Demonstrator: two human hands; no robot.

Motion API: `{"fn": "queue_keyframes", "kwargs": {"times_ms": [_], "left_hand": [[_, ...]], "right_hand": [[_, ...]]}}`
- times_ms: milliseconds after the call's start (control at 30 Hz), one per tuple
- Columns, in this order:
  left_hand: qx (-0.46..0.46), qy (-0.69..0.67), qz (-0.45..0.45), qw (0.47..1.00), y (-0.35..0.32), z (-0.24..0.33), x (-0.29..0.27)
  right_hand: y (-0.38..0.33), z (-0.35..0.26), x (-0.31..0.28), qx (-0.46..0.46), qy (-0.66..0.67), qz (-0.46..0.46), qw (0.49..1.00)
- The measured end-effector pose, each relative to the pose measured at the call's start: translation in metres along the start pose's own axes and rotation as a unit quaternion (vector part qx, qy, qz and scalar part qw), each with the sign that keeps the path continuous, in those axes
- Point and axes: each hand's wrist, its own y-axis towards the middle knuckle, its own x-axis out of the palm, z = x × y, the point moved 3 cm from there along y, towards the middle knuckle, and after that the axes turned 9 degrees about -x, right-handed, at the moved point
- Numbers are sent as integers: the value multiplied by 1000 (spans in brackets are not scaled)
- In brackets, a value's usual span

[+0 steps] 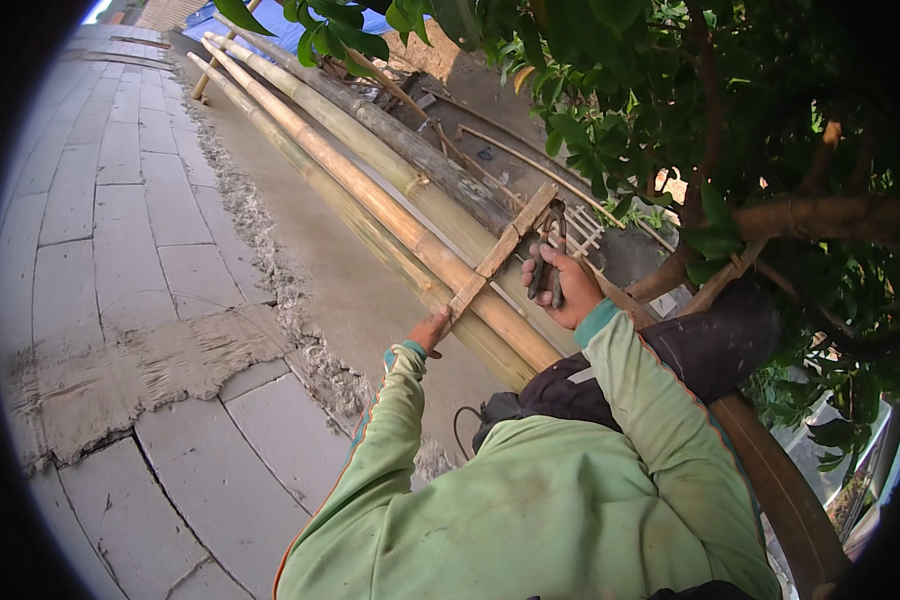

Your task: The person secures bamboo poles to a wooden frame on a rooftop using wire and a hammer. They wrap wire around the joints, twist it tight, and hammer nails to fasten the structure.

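Note:
A short wooden batten [505,246] lies crosswise over several long bamboo poles [368,206]. My left hand [431,331] grips its near-left end, fingers wrapped round the wood. In my right hand [574,288] is a pair of pincers [557,210], held by the dark handles. The pincers' head points up beside the batten's far-right end; whether the jaws touch or bite anything there cannot be made out. Beneath the batten the poles run side by side, from my lap toward the upper left.
A light block wall [120,260] with a rough mortar edge rises on the left. Leafy branches [690,90] crowd the right side, with a thick limb [820,218] near my right arm. Below are sticks, a small slatted wooden piece [582,232] and a blue tarp [285,25] farther off.

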Motion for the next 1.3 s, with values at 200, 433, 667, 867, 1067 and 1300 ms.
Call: {"fn": "queue_keyframes", "kwargs": {"times_ms": [200,433,667,867,1067,1300], "left_hand": [[8,19,30,999,-10,13,-3],[261,154,368,879,-17,0,-9],[488,275,372,740,-124,141,74],[481,306,378,730,-95,212,123],[547,265,284,742,-29,222,92],[578,289,228,728,-30,227,91]], "right_hand": [[-52,-39,6,-27,-49,3,998],[-229,-92,-7,-129,-530,-100,832],[-311,-65,-75,-166,-720,102,666],[-387,-47,-121,-215,-714,206,634],[-446,13,-202,-397,-472,439,653],[-455,85,-298,-384,-194,649,628]]}}
